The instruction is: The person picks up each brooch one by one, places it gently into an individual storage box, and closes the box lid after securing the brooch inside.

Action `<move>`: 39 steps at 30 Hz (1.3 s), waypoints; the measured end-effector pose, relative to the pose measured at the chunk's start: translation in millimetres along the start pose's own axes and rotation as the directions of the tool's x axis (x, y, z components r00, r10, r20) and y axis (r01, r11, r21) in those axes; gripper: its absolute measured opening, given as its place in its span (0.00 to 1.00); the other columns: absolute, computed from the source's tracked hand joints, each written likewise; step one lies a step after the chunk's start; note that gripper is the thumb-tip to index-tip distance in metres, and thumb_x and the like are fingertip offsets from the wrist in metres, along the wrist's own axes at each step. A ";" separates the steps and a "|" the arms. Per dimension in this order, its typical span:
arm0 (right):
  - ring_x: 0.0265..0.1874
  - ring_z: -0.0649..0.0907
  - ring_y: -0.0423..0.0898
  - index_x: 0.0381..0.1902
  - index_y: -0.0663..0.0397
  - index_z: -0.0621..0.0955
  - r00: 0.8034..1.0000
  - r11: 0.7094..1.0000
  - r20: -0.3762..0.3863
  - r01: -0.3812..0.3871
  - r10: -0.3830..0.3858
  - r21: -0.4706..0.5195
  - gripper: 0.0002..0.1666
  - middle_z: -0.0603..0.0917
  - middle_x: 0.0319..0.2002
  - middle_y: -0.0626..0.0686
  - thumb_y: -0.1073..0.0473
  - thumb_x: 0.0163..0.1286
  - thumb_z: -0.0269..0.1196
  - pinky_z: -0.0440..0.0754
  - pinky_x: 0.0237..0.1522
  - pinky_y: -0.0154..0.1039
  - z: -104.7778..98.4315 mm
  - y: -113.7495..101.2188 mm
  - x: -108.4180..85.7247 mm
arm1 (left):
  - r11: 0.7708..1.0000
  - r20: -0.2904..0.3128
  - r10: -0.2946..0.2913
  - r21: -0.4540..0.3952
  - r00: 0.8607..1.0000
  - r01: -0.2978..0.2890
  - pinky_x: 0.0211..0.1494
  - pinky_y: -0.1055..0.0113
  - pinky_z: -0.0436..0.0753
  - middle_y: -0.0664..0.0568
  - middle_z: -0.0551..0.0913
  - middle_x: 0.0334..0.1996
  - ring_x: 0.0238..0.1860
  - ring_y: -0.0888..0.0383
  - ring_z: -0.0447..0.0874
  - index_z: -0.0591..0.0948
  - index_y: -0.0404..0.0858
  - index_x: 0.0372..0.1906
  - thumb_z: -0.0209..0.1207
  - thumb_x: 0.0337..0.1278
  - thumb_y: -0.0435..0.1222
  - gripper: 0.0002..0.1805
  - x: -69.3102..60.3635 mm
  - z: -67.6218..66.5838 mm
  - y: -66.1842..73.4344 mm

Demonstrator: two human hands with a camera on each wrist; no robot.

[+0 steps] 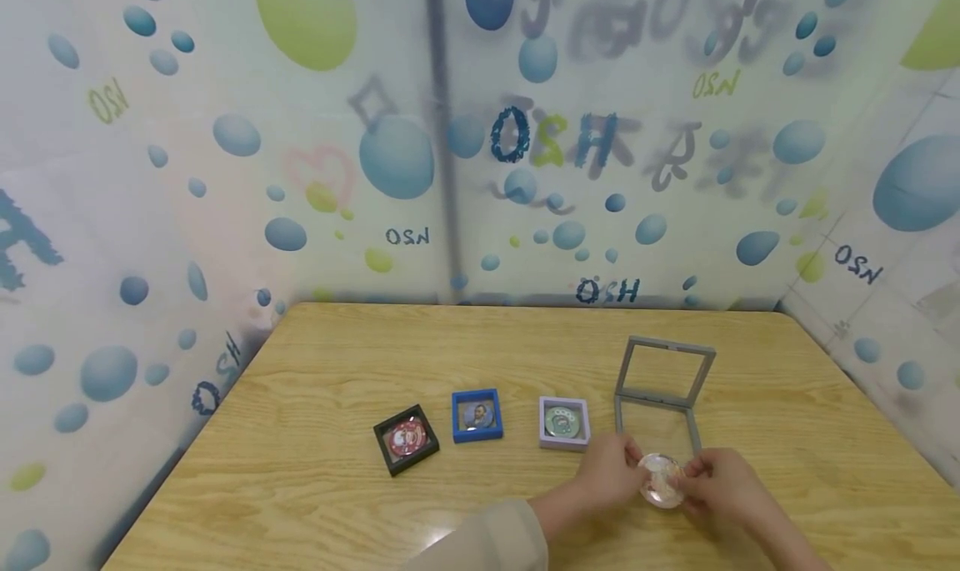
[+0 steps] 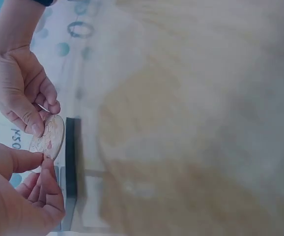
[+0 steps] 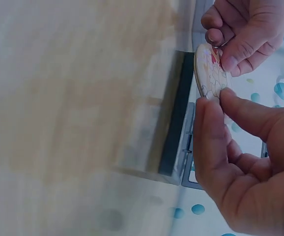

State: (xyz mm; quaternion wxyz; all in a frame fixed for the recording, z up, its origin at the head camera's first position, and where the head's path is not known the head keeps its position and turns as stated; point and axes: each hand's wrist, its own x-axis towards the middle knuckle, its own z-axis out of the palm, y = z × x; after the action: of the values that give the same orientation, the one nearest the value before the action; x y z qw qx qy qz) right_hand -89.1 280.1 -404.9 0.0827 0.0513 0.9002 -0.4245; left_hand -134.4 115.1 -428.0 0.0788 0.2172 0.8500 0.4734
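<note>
A shiny round badge (image 1: pixel 662 481) with a pale printed picture is held by both hands above the table. My left hand (image 1: pixel 611 469) pinches its left edge between thumb and fingers. My right hand (image 1: pixel 723 486) pinches the opposite edge. In the left wrist view the badge (image 2: pixel 48 140) stands tilted, its printed face partly covered by thumbs. The right wrist view shows the badge (image 3: pixel 211 73) nearly edge-on, with line drawing and a red patch. Just beyond the hands, a grey display frame (image 1: pixel 666 400) stands unfolded, its lid raised; its near edge is hidden by the hands.
Left of the hands, a lilac frame (image 1: pixel 565 446) holds a green badge, a blue frame (image 1: pixel 455 417) a portrait badge, and a black frame (image 1: pixel 386 450) a red badge. They sit on the wood-grain table (image 1: pixel 300 471). Patterned curtains (image 1: pixel 525 221) enclose the table's back and sides.
</note>
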 end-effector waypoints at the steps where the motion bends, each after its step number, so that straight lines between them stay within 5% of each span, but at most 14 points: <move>1: 0.17 0.79 0.44 0.25 0.68 0.75 1.000 1.000 -0.012 0.002 -0.002 0.000 0.11 0.77 0.16 0.51 0.64 0.55 0.64 0.76 0.20 0.33 -1.1 -1.0 1.9 | 1.000 -0.006 -0.013 -0.003 1.000 0.013 0.19 0.78 0.67 0.60 0.68 0.15 0.17 0.69 0.64 0.75 0.38 0.23 0.64 0.40 0.28 0.08 1.9 -1.0 1.8; 16: 0.19 0.80 0.43 0.28 0.71 0.72 0.996 0.997 -0.074 -0.051 0.055 0.052 0.12 0.76 0.24 0.56 0.65 0.57 0.62 0.80 0.24 0.35 -12.0 -13.1 31.2 | 0.997 -0.125 -0.041 0.055 0.991 0.049 0.17 0.77 0.67 0.58 0.70 0.16 0.15 0.67 0.65 0.75 0.38 0.25 0.64 0.40 0.29 0.08 36.8 -3.6 8.6; 26: 0.17 0.80 0.43 0.26 0.71 0.71 0.990 0.990 -0.096 -0.095 0.105 0.102 0.10 0.75 0.23 0.58 0.69 0.57 0.61 0.80 0.22 0.35 -6.9 -9.8 44.7 | 0.989 -0.110 -0.066 0.124 0.992 0.079 0.17 0.77 0.67 0.58 0.71 0.14 0.14 0.66 0.66 0.76 0.37 0.27 0.62 0.40 0.29 0.06 47.3 -0.4 6.6; 35: 0.16 0.79 0.41 0.28 0.74 0.70 0.988 0.984 -0.088 -0.118 0.130 0.136 0.09 0.75 0.22 0.59 0.71 0.58 0.59 0.79 0.22 0.33 -3.3 -3.2 49.3 | 0.943 -0.109 -0.054 0.322 0.993 0.087 0.23 0.75 0.69 0.56 0.76 0.19 0.20 0.64 0.70 0.79 0.39 0.26 0.63 0.36 0.32 0.06 56.8 6.5 4.4; 39: 0.16 0.79 0.40 0.29 0.74 0.70 0.986 0.985 -0.092 -0.128 0.139 0.119 0.10 0.76 0.22 0.58 0.70 0.58 0.59 0.79 0.21 0.32 -3.4 -2.0 49.9 | 0.922 -0.109 -0.040 0.379 0.993 0.079 0.17 0.75 0.63 0.59 0.69 0.11 0.15 0.65 0.64 0.71 0.42 0.13 0.62 0.35 0.32 0.10 57.5 9.7 4.0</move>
State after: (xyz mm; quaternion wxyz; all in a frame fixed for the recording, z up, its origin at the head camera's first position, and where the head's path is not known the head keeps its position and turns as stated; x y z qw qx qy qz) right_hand -138.8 282.6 -410.9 0.0627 0.1374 0.8723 -0.4650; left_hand -181.3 149.9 -425.8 0.0071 0.1789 0.9351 0.3058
